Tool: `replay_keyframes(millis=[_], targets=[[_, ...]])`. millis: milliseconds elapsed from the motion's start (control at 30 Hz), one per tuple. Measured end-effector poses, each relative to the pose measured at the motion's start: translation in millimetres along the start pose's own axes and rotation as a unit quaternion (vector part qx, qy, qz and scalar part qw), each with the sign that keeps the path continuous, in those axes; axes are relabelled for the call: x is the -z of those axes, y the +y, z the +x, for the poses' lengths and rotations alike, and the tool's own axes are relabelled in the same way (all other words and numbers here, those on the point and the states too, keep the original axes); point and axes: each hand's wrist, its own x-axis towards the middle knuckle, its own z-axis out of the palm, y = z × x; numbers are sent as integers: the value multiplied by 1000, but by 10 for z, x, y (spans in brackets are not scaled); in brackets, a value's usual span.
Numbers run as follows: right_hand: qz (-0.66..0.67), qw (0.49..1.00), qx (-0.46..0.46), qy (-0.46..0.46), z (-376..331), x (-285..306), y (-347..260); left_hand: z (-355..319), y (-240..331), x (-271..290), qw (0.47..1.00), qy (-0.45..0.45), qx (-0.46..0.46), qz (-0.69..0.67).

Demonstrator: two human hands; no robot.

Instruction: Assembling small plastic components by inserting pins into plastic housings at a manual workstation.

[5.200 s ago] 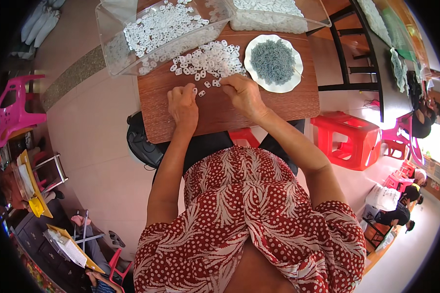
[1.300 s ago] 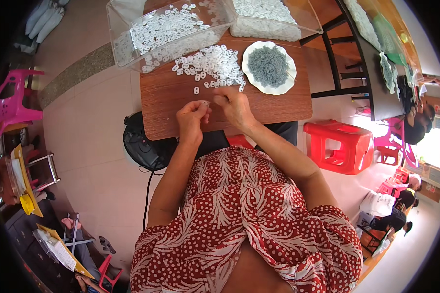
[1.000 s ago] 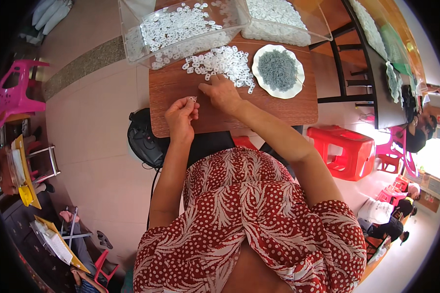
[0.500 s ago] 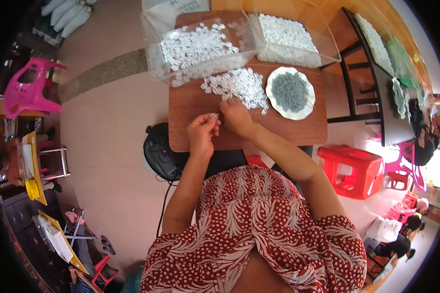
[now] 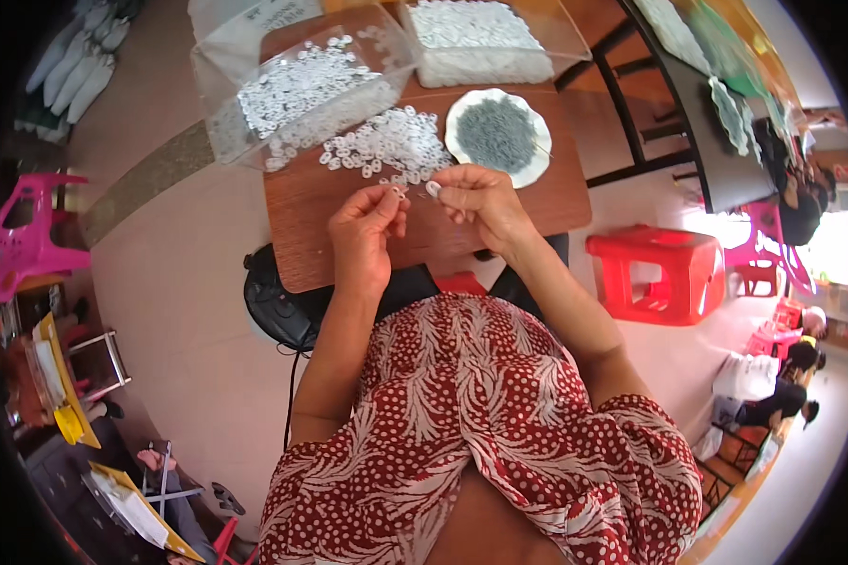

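My left hand [image 5: 366, 231] and my right hand [image 5: 479, 201] are raised close together over a small brown wooden table [image 5: 301, 217]. The right fingertips pinch a small white ring [image 5: 432, 188]. The left fingertips pinch a tiny piece [image 5: 398, 192] right beside it; what it is I cannot tell. Just beyond the hands lies a loose heap of white rings [image 5: 386, 143]. To its right sits a white scalloped plate [image 5: 533, 162] filled with small grey pieces.
A clear plastic bag of white rings [image 5: 297, 94] and a clear box of white parts [image 5: 481, 42] stand at the table's far side. A red plastic stool [image 5: 664, 273] is at the right, a pink chair [image 5: 28, 235] at the left, other people at the far right.
Both hands have lifted off the table and come together, each pinching a small piece. The camera view has shifted, so the table sits a little further right in the picture.
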Motion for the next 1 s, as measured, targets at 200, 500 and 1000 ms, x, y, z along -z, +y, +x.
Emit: replay_keyframes(millis=[200,500,1000], targets=[[47,999,18,4,-135,122,-9,-106,-80,-253,999,-30,-7,38],[70,997,21,4,-170,160,-5,-199,-195,-374,996,-6,-38,80],[41,999,27,21,-175,107,44,-173,-253,-358,996,18,-30,82]])
